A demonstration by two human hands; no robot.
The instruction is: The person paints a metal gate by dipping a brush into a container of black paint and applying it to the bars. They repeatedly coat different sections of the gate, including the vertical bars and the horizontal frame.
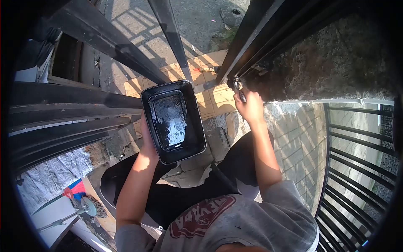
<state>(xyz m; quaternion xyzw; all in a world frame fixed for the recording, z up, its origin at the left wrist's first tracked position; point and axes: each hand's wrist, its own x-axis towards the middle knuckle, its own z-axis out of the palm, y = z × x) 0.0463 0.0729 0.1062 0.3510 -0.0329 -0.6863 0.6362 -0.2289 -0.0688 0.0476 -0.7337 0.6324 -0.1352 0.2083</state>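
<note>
My left hand grips the left side of a black rectangular paint tray, its fingers mostly hidden beneath. Glossy black paint lies in the tray, with bright light reflected off it. In my right hand is a paintbrush, its dark handle wrapped by my fingers. The brush head points away from me, right at the foot of a black metal gate post. Flattened cardboard covers the ground under the post and tray.
Dark metal bars rise ahead and to the left. At right stand a rough dark wall and a black barred railing. Paving lies below it. A red-tipped tool rests on the cardboard beyond the bars.
</note>
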